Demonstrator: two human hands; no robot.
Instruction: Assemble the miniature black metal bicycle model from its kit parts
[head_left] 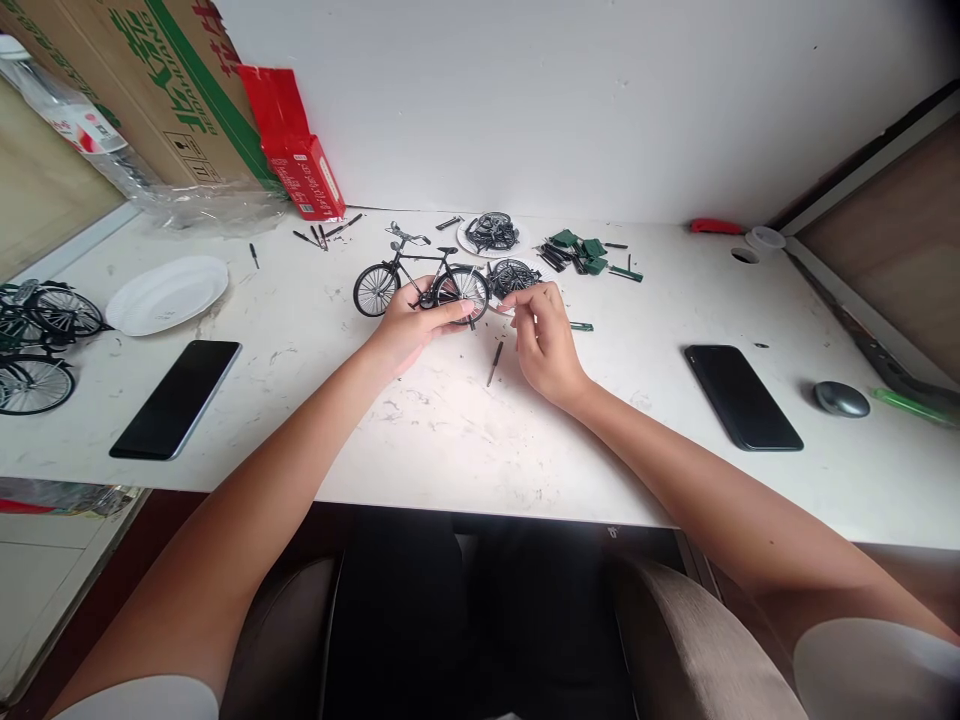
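A small black model bicycle (420, 270) is upright, its front wheel to the left. My left hand (420, 322) is wrapped round its lower rear part, with the thumb across the rear wheel. Just right of the rear wheel is my right hand (545, 335), fingers curled and thumb and forefinger close together; whatever may be between those fingertips is too small to tell. A small dark screwdriver (495, 363) lies on the table between the hands. Behind them, black wheels and parts sit on a white plate (466, 245), and another bundle of wheels (514, 277) is nearer.
Green and black parts (592, 252) lie behind my right hand. Phones lie at left (176, 400) and right (742, 397). A white plate (169, 295) and more model bicycles (37, 335) are at left. A red box (304, 175) stands at the back; a round grey object (841, 399) is far right.
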